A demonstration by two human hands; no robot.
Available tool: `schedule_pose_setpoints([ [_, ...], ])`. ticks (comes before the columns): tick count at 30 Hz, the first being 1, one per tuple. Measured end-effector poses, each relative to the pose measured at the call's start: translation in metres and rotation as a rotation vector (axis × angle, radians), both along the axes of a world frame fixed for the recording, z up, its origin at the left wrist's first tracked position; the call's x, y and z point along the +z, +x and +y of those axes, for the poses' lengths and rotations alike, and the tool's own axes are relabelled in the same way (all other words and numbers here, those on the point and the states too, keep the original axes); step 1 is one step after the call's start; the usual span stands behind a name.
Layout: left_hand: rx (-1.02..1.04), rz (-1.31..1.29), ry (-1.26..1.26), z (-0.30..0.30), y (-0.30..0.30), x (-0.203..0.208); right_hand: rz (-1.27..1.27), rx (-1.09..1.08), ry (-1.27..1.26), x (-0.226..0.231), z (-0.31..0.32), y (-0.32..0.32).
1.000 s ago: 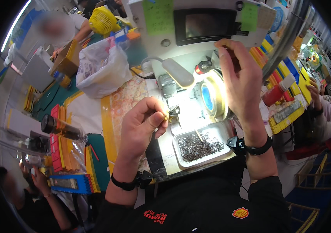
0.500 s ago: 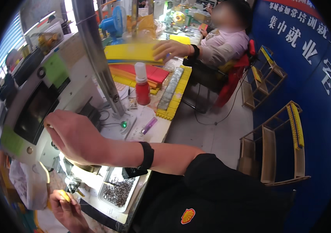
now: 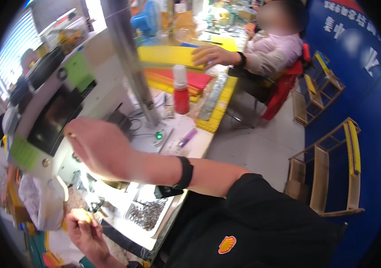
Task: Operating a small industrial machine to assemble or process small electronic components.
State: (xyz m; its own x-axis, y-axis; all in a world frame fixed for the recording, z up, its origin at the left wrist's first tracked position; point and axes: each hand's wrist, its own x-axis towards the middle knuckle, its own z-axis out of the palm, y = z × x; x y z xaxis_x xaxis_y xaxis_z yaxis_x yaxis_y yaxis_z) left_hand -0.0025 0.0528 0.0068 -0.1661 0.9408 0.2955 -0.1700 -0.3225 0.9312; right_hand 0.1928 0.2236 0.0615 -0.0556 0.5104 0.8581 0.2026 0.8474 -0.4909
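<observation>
My left hand (image 3: 85,236), low at the left, pinches a small yellow piece (image 3: 82,216) between thumb and fingers. Just above it, a small metal part of the machine stands under a bright lamp, partly blurred. My right hand (image 3: 101,149) is raised higher, in front of a pale machine with a dark screen (image 3: 52,123). Its fingers are curled closed, and whatever they hold, if anything, is hidden. A black band circles that wrist. Below the right forearm lies a white tray (image 3: 154,231) with many small dark pieces (image 3: 146,214).
A red bottle with a white cap (image 3: 181,91), a purple lighter-like object (image 3: 187,137) and yellow strips (image 3: 217,114) lie along the bench. A metal post (image 3: 130,58) rises behind. Across the bench, a co-worker's hand (image 3: 217,56) rests on yellow sheets. Wooden racks (image 3: 322,178) stand at right.
The whole view has shifted, so the scene sits further right and slightly higher. Both my hands keep nearly the same pose, and the left still pinches the yellow piece.
</observation>
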Motion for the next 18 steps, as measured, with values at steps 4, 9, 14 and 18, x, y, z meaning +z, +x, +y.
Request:
schedule_pose_setpoints([
  [4,0.035,-0.002,-0.047,-0.003,0.005,0.002,-0.050,-0.034,0.037,0.007,-0.005,0.010],
  [9,0.035,-0.101,-0.139,-0.007,0.013,0.006,-0.054,-0.004,-0.003,0.008,-0.007,0.015],
  [14,-0.021,-0.153,-0.059,-0.007,0.013,0.009,-0.143,-0.015,-0.150,0.013,-0.014,0.017],
  [18,-0.033,-0.167,-0.032,-0.005,0.011,0.007,-0.152,-0.021,-0.163,0.014,-0.012,0.015],
])
